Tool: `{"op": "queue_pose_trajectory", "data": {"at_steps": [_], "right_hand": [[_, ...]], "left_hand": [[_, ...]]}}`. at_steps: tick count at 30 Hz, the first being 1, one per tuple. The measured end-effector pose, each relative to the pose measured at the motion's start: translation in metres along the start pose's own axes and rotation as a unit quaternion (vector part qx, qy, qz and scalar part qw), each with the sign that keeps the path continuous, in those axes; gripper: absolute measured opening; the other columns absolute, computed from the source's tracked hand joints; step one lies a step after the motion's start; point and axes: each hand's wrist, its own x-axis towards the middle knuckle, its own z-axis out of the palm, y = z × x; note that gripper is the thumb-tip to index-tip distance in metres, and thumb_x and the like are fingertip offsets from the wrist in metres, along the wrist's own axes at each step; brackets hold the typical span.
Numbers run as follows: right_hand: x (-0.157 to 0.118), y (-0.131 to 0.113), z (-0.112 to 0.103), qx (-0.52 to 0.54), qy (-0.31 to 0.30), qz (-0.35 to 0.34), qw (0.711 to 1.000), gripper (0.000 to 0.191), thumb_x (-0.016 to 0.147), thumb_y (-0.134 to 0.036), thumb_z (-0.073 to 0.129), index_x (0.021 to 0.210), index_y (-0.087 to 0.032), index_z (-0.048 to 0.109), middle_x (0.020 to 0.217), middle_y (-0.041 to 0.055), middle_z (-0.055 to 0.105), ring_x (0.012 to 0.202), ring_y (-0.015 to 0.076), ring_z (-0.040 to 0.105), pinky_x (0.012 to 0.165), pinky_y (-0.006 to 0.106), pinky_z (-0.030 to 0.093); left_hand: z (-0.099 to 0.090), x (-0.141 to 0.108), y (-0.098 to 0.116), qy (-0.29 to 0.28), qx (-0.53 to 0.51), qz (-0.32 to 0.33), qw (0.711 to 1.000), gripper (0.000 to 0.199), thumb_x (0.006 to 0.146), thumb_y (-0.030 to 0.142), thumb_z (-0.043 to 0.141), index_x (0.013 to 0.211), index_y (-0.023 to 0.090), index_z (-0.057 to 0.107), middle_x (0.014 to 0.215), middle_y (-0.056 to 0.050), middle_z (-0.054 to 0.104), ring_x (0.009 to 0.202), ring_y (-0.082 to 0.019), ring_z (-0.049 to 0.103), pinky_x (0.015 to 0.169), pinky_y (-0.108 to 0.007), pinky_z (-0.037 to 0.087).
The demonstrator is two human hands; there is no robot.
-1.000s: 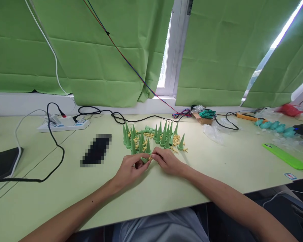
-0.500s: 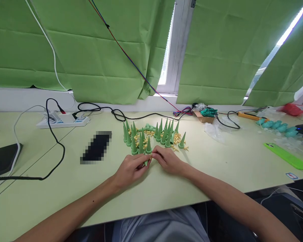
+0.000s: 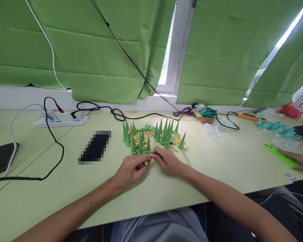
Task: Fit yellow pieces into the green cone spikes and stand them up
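My left hand (image 3: 131,169) is closed around a small green cone (image 3: 145,163), whose tip shows below the fingers. Against it, my right hand (image 3: 168,162) pinches a small yellow piece (image 3: 150,159), mostly hidden by the fingertips. Just beyond both hands stand several green cones (image 3: 163,136) on round bases, points up, in a left and a right cluster. Small yellow plastic pieces (image 3: 176,138) lie scattered among them. Behind, some green parts (image 3: 149,127) lie on their sides.
Another person's hand (image 3: 296,158) rests on a bright green phone (image 3: 276,153) at the right. A pixelated dark object (image 3: 96,147) lies left of the cones. A power strip (image 3: 62,121) with cables, a cardboard box (image 3: 203,117) and teal objects (image 3: 275,126) are farther back.
Another person's hand has come in from the right onto the green phone. My two hands keep their grip and place, while the view has shifted slightly.
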Motion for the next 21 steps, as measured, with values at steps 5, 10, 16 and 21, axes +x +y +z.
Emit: {"op": "queue_pose_trajectory", "data": {"at_steps": [5, 10, 16, 21], "right_hand": [[-0.0001, 0.0009, 0.0001, -0.001, 0.002, -0.003, 1.0, 0.018, 0.101, -0.029, 0.043, 0.086, -0.021, 0.05, 0.073, -0.0012, 0.058, 0.061, 0.0129, 0.05, 0.062, 0.024, 0.037], [-0.0005, 0.0001, -0.0004, -0.001, 0.004, -0.006, 1.0, 0.018, 0.101, -0.028, 0.044, 0.086, -0.021, 0.05, 0.071, -0.0013, 0.058, 0.06, 0.0129, 0.05, 0.062, 0.024, 0.038], [-0.0001, -0.0023, -0.0013, -0.006, 0.002, -0.005, 1.0, 0.018, 0.101, -0.028, 0.042, 0.085, -0.021, 0.049, 0.07, -0.0014, 0.056, 0.059, 0.0129, 0.048, 0.061, 0.024, 0.036], [-0.0002, -0.002, -0.0012, -0.007, 0.003, -0.006, 1.0, 0.018, 0.101, -0.028, 0.042, 0.085, -0.021, 0.049, 0.07, -0.0015, 0.056, 0.06, 0.0127, 0.048, 0.061, 0.024, 0.036]], "left_hand": [[0.0006, 0.0003, -0.0007, 0.012, -0.013, 0.029, 0.999, 0.012, 0.091, 0.011, 0.056, 0.093, 0.015, 0.068, 0.057, 0.007, 0.046, 0.049, -0.007, 0.036, 0.05, -0.019, 0.032], [0.0007, -0.0008, -0.0017, 0.007, -0.021, 0.033, 0.999, 0.012, 0.09, 0.008, 0.058, 0.095, 0.014, 0.067, 0.059, 0.007, 0.044, 0.051, -0.007, 0.036, 0.051, -0.019, 0.032], [0.0019, -0.0006, -0.0038, 0.005, -0.021, 0.039, 0.999, 0.014, 0.09, 0.007, 0.058, 0.098, 0.014, 0.066, 0.062, 0.007, 0.048, 0.051, -0.006, 0.037, 0.052, -0.018, 0.032], [0.0017, -0.0017, -0.0046, -0.007, -0.013, 0.031, 0.999, 0.012, 0.09, 0.008, 0.057, 0.095, 0.015, 0.065, 0.062, 0.007, 0.045, 0.052, -0.007, 0.036, 0.053, -0.019, 0.032]]}}
